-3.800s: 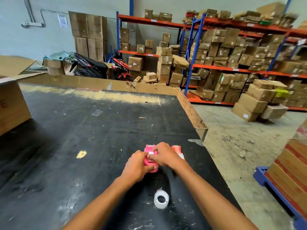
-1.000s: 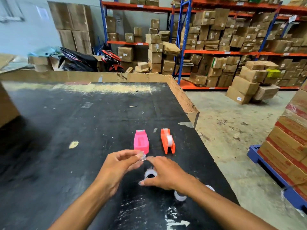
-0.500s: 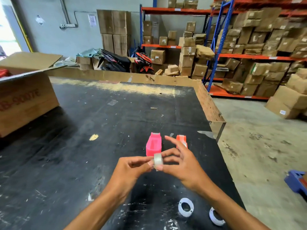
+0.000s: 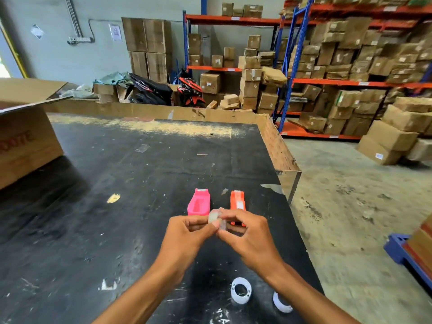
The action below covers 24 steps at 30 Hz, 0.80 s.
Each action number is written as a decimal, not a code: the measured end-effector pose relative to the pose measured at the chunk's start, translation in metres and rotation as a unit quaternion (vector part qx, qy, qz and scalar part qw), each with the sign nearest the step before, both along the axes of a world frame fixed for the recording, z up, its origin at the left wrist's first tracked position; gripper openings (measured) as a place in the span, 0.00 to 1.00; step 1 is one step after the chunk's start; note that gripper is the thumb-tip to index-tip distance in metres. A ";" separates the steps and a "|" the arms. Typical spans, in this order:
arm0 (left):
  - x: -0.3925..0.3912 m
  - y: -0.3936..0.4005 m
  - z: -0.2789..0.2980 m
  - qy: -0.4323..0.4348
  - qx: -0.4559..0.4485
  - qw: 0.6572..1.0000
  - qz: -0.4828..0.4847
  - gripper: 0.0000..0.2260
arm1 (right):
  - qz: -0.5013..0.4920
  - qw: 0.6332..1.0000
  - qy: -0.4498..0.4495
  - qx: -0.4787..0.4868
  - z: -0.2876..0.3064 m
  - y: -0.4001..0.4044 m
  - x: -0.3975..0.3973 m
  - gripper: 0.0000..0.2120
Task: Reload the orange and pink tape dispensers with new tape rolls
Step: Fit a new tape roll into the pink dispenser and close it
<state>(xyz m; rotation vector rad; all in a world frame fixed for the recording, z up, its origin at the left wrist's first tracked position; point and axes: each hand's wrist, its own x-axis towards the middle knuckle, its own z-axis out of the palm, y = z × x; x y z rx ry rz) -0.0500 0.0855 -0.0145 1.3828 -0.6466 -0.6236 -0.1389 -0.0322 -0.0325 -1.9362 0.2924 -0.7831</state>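
On the black table the pink dispenser lies with its empty cavity facing up. Beside it, to the right, stands the orange dispenser, with pale tape visible in it. Just in front of both, above the table, my left hand and my right hand pinch a small clear tape roll between their fingertips. Two white empty cores lie near the table's front edge: one core under my forearms, the other core partly hidden by my right forearm.
An open cardboard box stands on the table at the far left. A raised cardboard rim runs along the table's far and right edges. Racks of boxes and a blue pallet stand on the concrete floor to the right.
Both hands lifted the clear roll off the table and closed tighter around it. My right fingers, spread half a second ago, are now curled on the roll. The camera view shifted slightly.
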 end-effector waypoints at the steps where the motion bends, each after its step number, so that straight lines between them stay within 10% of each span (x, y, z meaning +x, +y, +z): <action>1: 0.001 -0.001 0.000 -0.004 -0.002 1.000 0.003 0.05 | -0.009 1.000 -0.009 -0.018 -0.003 -0.001 0.002 0.13; 13: 0.022 0.003 -0.001 -0.013 0.022 0.999 0.043 0.05 | -0.034 0.993 -0.026 -0.109 -0.014 0.008 0.028 0.02; 24: 0.073 -0.010 0.009 -0.042 0.058 0.997 0.024 0.15 | -0.150 0.982 0.063 -0.093 0.013 0.014 0.071 0.17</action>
